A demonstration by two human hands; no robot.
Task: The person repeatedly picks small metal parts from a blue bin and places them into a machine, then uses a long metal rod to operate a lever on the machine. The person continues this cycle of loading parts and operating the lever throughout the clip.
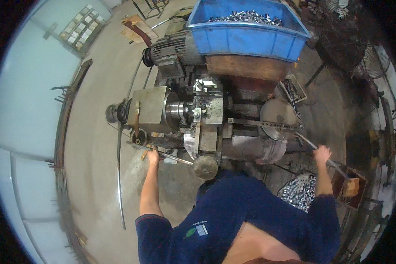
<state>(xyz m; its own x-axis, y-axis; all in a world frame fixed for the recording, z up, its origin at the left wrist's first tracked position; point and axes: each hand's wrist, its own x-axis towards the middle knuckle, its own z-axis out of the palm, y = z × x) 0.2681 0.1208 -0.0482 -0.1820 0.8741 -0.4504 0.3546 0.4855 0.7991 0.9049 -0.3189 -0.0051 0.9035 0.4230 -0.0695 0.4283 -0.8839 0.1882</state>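
Note:
My left hand point(152, 157) is closed around a thin metal lever point(177, 158), whose inner end meets a round metal disc point(206, 168) at the front of a small lathe. Out to the right, my right hand point(322, 155) grips a long metal rod point(310, 143) that slants from the lathe's right end down toward a box. Between the hands are the lathe's spindle point(177, 110) and the tool slide point(214, 108), dark with grime and chips. A flat slotted bar point(262, 124) reaches from the slide to a large round plate point(278, 115).
Behind the lathe, a blue bin point(246, 42) of small metal pieces rests on a wooden box point(246, 67), beside a motor point(180, 50). A round pan of metal pieces point(298, 193) lies near my right elbow. A small box point(358, 198) and a fan point(376, 61) stand right.

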